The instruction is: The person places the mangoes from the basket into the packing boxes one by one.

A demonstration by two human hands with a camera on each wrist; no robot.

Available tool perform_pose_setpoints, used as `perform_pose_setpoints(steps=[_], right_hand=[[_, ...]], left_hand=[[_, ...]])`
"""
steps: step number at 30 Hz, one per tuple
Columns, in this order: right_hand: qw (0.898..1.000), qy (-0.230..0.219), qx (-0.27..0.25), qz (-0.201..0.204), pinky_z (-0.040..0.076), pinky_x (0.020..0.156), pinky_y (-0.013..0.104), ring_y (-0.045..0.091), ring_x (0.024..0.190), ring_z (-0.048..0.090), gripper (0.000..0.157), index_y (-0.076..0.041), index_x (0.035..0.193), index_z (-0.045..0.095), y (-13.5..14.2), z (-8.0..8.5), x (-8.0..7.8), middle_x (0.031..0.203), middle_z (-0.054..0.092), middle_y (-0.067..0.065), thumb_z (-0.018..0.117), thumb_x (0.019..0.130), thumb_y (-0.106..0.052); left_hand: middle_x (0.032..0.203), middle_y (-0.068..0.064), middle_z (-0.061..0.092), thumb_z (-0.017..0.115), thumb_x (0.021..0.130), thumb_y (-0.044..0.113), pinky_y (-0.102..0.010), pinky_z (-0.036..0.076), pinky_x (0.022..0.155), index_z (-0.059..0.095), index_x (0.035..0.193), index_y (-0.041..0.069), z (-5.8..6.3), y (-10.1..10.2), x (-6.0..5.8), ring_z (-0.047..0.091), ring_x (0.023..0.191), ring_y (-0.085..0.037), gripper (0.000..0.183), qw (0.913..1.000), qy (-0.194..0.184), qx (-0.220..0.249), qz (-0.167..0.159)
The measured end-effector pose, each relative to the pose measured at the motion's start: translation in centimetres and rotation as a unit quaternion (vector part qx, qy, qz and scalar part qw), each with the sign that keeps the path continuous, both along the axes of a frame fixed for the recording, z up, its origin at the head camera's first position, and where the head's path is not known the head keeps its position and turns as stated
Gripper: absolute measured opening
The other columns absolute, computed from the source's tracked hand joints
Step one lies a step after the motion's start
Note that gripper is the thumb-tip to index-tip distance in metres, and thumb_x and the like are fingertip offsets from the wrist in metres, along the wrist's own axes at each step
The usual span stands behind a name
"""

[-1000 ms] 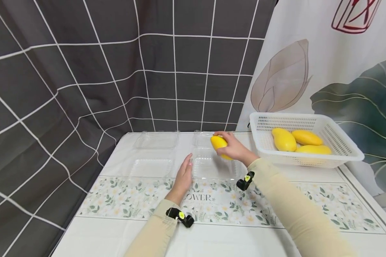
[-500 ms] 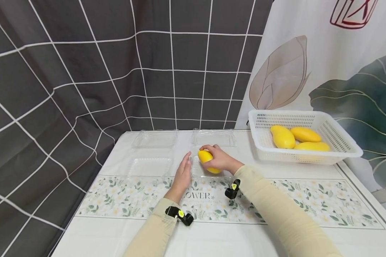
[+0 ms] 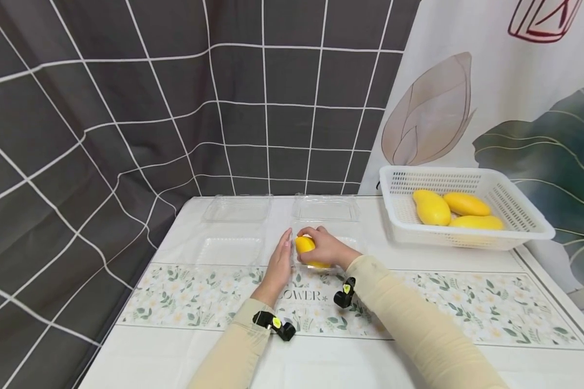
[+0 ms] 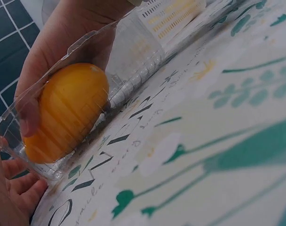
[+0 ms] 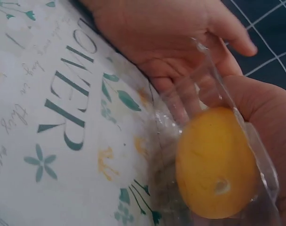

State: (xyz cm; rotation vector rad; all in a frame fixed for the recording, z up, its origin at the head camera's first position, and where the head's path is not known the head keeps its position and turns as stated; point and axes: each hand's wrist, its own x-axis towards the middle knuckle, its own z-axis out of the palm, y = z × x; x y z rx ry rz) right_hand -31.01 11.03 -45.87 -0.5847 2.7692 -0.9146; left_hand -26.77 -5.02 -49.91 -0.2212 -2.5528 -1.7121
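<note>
Currently a mango point(image 3: 304, 245) is gripped by the right hand point(image 3: 327, 249), fingers curled, within a clear box point(image 4: 138, 44); the left hand point(image 3: 278, 268) is held alongside, fingers extended, perhaps touching the box.

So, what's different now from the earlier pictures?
The right hand, gripping the yellow oval fruit, moved left and down into the clear plastic box; nothing was let go. The left hand beside the box, and three other yellow fruits in the white perforated plastic basket, stayed put.

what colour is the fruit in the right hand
The fruit is yellow, clearest in the head view; the wrist views show it more orange.
</note>
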Motion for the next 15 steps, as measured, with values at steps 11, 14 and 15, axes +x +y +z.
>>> perform_pose_setpoints(steps=[11,14,15], right_hand=[[1.000,-0.005,-0.008,-0.012,0.046,0.070,0.029,0.017,0.083,0.049,0.055,-0.027,0.124,0.049,-1.0,0.1,0.4,0.101,0.045,0.004,0.069,0.074,-0.040],[1.000,-0.010,-0.004,-0.011,0.046,0.069,0.029,0.017,0.083,0.049,0.053,-0.027,0.124,0.048,-1.1,0.1,0.4,0.100,0.043,0.005,0.066,0.076,-0.042],[1.000,-0.012,-0.003,-0.010,0.046,0.070,0.030,0.018,0.084,0.049,0.053,-0.026,0.124,0.048,-1.1,0.1,0.4,0.101,0.043,0.006,0.064,0.077,-0.043]], left_hand=[[0.148,-0.007,0.026,0.005,0.098,0.047,-0.052,0.019,0.107,0.012,0.148,0.030,0.1,-0.4,-0.1,0.038,0.126,-0.030,0.053,0.9986,0.007,0.014,-0.051],[0.147,-0.008,0.029,0.004,0.099,0.044,-0.051,0.019,0.107,0.013,0.148,0.028,0.1,-0.5,0.0,0.035,0.129,-0.027,0.052,0.9983,0.012,0.012,-0.055],[0.146,-0.009,0.029,0.005,0.099,0.043,-0.051,0.020,0.107,0.013,0.148,0.026,0.1,-0.5,0.0,0.034,0.129,-0.027,0.052,0.9983,0.015,0.011,-0.056]])
